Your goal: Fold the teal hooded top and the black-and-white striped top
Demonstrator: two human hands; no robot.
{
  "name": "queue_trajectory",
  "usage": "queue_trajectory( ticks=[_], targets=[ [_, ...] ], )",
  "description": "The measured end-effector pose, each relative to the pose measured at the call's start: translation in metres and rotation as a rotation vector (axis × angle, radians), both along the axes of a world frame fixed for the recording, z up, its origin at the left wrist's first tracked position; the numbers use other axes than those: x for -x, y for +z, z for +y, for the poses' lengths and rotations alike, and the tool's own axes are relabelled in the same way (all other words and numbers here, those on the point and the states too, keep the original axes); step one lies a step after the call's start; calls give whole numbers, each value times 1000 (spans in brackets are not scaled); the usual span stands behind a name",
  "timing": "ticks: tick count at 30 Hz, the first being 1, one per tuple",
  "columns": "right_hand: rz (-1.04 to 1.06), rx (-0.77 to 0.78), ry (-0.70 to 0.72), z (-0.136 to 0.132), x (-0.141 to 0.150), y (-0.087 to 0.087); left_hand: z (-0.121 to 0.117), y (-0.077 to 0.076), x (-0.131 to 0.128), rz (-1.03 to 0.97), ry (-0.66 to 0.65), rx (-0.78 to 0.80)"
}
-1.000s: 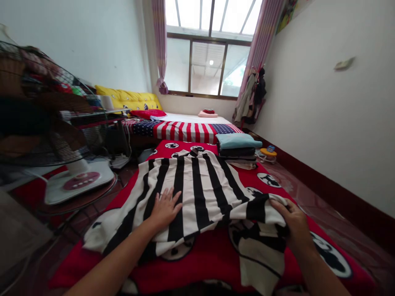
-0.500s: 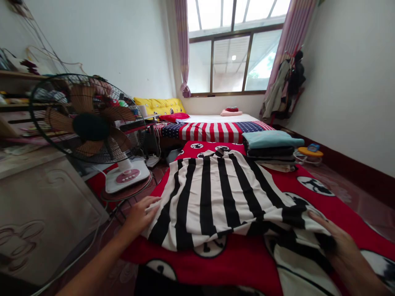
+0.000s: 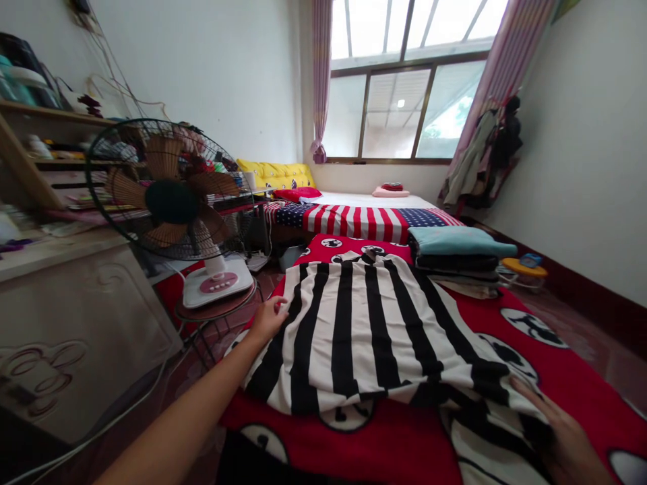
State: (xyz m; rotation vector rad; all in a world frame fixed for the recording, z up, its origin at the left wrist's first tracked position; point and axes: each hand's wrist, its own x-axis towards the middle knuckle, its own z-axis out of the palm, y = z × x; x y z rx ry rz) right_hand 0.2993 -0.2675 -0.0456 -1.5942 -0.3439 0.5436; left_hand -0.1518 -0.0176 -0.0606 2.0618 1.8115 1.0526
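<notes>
- The black-and-white striped shirt [image 3: 358, 323] is lying spread out on a red blanket [image 3: 404, 438], with its collar [image 3: 371, 254] pointing toward the window [image 3: 397, 111].
- The shirt's big middle part is lying mostly flat, but the near right corner is bunching up in folds.
- The left hand [image 3: 270, 316] is resting at the shirt's left edge with its fingers curling in. I cannot tell if they are pinching the cloth.
- The right hand [image 3: 561, 424] is looking a bit blurry. It is holding the bunched-up cloth at the near right corner of the shirt.
- A pile of folded clothes [image 3: 457, 263] is sitting on the red blanket, just past the shirt on the right. A light blue one [image 3: 455, 241] is lying on top.
- White pictures with dark shapes in them are showing on the red blanket around the shirt.
- A big fan [image 3: 172, 201] is standing on a round stool [image 3: 212, 312] to the left of the shirt.
- A bed [image 3: 348, 200] is standing under the window, past the red blanket. A stars-and-stripes cloth [image 3: 348, 221] is hanging over its near side, and a yellow cushion [image 3: 275, 175] is leaning at its left end.
- Some jackets [image 3: 475, 158] are hanging by the right curtain [image 3: 520, 57].
</notes>
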Motion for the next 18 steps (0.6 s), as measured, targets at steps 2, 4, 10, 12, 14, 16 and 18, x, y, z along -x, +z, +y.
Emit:
queue_trajectory(
  ticks=[2, 4, 10, 12, 14, 16, 18],
  targets=[
    [145, -9, 2, 0, 2, 2, -4, 4, 14, 6, 37, -75],
    [228, -40, -3, 0, 2, 1, -8, 9, 28, 21, 53, -131],
    [191, -80, -13, -5, -3, -12, -53, 22, 29, 125, -259, -290],
    [67, -99, -15, -14, -4, -13, -81, 24, 23, 164, -488, -209],
    [-153, -57, 26, -28, 1, -14, -109, 24, 20, 269, -685, -140],
    [-416, 82, 103, -43, 10, -18, -129, 19, 21, 375, -777, -133],
    [-629, 254, 176, -57, 23, -25, -138, 11, 24, 415, -778, -168]
  ],
)
